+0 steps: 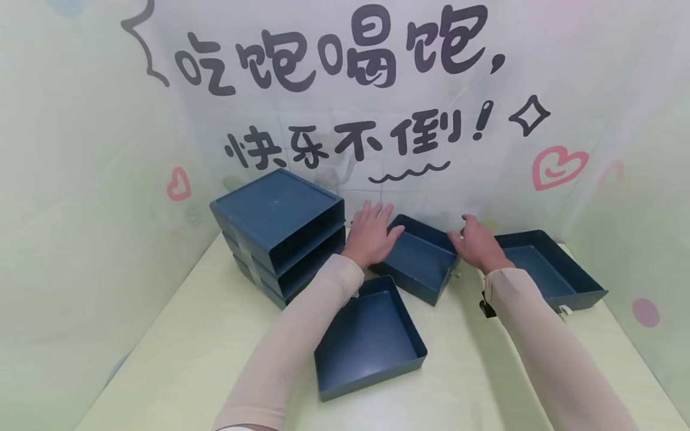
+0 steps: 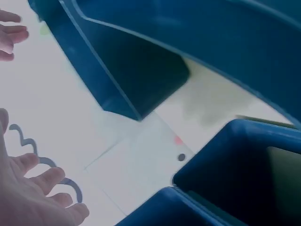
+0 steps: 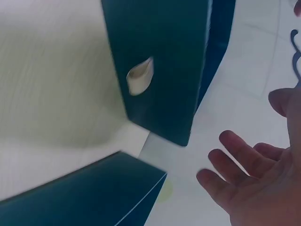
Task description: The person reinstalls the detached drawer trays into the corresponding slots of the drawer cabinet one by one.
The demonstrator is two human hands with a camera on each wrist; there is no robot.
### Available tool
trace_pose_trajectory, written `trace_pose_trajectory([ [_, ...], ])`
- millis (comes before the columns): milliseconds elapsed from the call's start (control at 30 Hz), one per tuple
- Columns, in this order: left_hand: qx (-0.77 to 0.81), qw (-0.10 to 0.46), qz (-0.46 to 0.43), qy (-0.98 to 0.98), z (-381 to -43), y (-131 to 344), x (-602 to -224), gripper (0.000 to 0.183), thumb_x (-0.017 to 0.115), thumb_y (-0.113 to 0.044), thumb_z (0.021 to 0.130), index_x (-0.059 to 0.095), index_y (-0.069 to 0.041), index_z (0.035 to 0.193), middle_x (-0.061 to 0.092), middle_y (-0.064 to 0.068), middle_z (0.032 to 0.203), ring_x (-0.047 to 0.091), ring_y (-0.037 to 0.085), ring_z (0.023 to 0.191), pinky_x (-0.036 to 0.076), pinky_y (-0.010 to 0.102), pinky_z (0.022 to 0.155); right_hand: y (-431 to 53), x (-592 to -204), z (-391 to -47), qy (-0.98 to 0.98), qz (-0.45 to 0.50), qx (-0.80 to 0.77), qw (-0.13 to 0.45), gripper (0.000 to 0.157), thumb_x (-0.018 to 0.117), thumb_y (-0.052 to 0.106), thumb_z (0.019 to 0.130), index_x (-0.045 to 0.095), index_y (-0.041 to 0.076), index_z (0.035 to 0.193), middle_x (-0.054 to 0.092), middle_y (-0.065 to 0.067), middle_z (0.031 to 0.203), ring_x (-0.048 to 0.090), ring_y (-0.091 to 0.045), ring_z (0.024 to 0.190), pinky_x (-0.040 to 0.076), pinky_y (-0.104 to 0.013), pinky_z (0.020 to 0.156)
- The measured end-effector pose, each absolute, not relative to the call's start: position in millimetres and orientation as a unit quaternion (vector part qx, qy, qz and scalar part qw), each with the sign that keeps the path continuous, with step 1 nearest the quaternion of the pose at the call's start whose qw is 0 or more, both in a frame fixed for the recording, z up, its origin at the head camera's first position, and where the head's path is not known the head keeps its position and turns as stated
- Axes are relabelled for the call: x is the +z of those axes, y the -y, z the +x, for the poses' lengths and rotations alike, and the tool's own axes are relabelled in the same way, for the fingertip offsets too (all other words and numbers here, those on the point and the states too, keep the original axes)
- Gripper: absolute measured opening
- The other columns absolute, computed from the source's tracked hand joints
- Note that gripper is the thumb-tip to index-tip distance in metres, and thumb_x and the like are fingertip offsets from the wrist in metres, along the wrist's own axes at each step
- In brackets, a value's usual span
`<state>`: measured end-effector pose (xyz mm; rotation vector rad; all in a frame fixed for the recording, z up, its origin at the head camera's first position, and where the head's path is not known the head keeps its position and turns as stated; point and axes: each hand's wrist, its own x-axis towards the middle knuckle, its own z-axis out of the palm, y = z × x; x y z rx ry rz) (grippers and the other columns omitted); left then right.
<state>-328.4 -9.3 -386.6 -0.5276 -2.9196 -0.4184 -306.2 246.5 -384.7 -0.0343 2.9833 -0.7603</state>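
A shallow blue drawer point(image 1: 417, 254) lies at the back of the table between the two hands. My left hand point(image 1: 372, 233) is at its left side, fingers spread, thumb over the rim in the head view. At its right corner my right hand point(image 1: 477, 244) hovers with fingers loosely bent, holding nothing. In the right wrist view, this hand point(image 3: 256, 181) stands apart from the drawer's end wall point(image 3: 164, 42), which carries a small pale tab point(image 3: 140, 77). The left wrist view shows the left hand's fingers point(image 2: 49, 179) extended and free of any object.
At the left stands a stack of blue drawer housings point(image 1: 277, 206) with open fronts, clear tape on its side. A second drawer point(image 1: 372, 335) lies in front, partly behind the left forearm. Another drawer point(image 1: 544, 266) lies at the right, partly behind the right arm. Printed sheeting point(image 1: 345, 120) encloses the table.
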Motion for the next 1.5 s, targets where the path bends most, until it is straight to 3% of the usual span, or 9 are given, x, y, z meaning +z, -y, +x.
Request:
trace_pose_trajectory([
  [400, -0.184, 0.099, -0.205, 0.956, -312.3, 4.6, -344.8, 0.060, 0.038, -0.049, 0.108, 0.040, -0.013, 0.156, 0.044, 0.007, 0.160, 0.032, 0.025, 0.153, 0.018, 0.040, 0.130, -232.1, -385.4, -298.2, -0.955, -0.032, -0.295, -0.015, 0.063, 0.040, 0.037, 0.108, 0.029, -0.004, 0.155, 0.061, -0.028, 0.134, 0.065, -0.039, 0.113, 0.051, -0.057, 0.101],
  [733, -0.228, 0.117, -0.193, 0.947, -294.6, 26.2, -304.2, 0.058, 0.044, -0.047, 0.107, 0.043, -0.014, 0.154, 0.045, 0.007, 0.158, 0.031, 0.029, 0.153, 0.029, 0.043, 0.126, -222.2, -388.9, -292.0, -0.944, -0.042, -0.325, -0.026, 0.055, 0.042, 0.036, 0.109, 0.036, 0.000, 0.150, 0.062, -0.024, 0.128, 0.065, -0.037, 0.109, 0.052, -0.055, 0.098],
  [967, -0.249, 0.115, -0.191, 0.942, -284.6, 36.9, -275.5, 0.059, 0.045, -0.045, 0.107, 0.039, -0.014, 0.156, 0.043, 0.007, 0.159, 0.036, 0.025, 0.148, 0.034, 0.042, 0.123, -212.8, -389.6, -287.6, -0.944, -0.048, -0.323, -0.043, 0.043, 0.043, 0.035, 0.108, 0.047, 0.001, 0.134, 0.064, -0.019, 0.113, 0.064, -0.030, 0.091, 0.054, -0.045, 0.083],
  [1500, -0.236, 0.133, -0.123, 0.955, -284.9, 103.0, -238.7, 0.062, 0.042, -0.046, 0.107, 0.033, -0.014, 0.159, 0.037, 0.010, 0.162, 0.030, 0.030, 0.152, 0.027, 0.046, 0.126, -186.0, -393.0, -258.2, -0.940, -0.119, -0.321, -0.016, 0.037, 0.050, 0.032, 0.107, 0.050, 0.005, 0.132, 0.068, -0.012, 0.102, 0.061, -0.022, 0.080, 0.054, -0.037, 0.075],
])
